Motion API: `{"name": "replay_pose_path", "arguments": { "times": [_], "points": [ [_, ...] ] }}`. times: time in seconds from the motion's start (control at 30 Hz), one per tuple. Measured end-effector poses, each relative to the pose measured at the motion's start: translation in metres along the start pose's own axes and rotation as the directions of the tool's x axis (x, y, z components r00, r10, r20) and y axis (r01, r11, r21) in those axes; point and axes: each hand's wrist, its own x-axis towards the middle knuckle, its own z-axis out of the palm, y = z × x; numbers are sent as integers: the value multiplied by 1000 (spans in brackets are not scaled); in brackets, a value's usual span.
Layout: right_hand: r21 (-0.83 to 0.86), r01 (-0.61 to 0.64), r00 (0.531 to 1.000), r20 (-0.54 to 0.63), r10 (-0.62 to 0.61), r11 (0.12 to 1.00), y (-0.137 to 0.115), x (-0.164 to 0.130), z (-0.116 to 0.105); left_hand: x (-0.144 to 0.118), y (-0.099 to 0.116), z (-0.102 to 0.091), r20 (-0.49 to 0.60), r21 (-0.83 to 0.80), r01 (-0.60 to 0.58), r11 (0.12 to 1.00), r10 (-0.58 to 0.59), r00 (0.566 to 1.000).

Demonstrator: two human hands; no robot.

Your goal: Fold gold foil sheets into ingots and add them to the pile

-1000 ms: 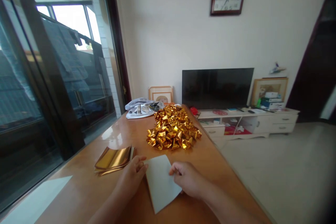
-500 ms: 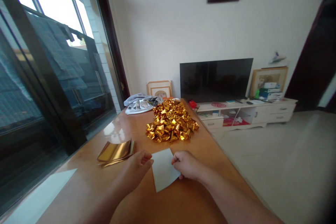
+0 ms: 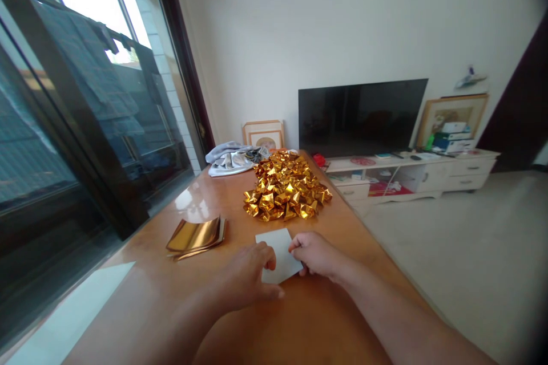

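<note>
A pale sheet of paper lies before me on the wooden table. My right hand pinches its right edge between thumb and fingers. Over the sheet's left side and lower corner is my left hand, its thumb stretched away from curled fingers; nothing shows in its grip. To the left rests a stack of gold foil sheets. Beyond the paper spreads a heap of folded gold foil pieces.
Grey and white cloth lies at the table's far end. A large pale sheet covers the near left corner. Past the table's right edge, a low white cabinet carries a television. Glass doors stand at left.
My left hand has come off the paper's left edge and moved right and down, its thumb spreading. My right hand keeps its pinch. The view has tilted down slightly.
</note>
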Motion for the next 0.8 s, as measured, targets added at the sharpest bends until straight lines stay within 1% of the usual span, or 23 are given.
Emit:
{"name": "replay_pose_path", "arguments": {
  "times": [0.13, 0.3, 0.6, 0.7, 0.8],
  "points": [
    [34, -36, 999, 12, 36, 999, -1, 0, -1, 0, -8, 11, -19, 19, -16, 1000, 16, 1000],
    [61, -12, 1000, 5, 12, 998, 0, -1, -2, -4, -13, 13, -15, -7, -17, 1000, 16, 1000],
    [120, 6, 1000, 22, -9, 993, 3, 2, -1, -3, -5, 16, -40, 58, -28, 998, 30, 999],
    [108, 11, 1000, 26, -13, 994, 2, 1, 0, -3, -4, 16, -60, 77, -42, 996, 47, 997],
    [77, 15, 1000, 25, -17, 997, 3, 2, 2, -3, -4, 15, -57, 76, -65, 995, 70, 996]
  ]
}}
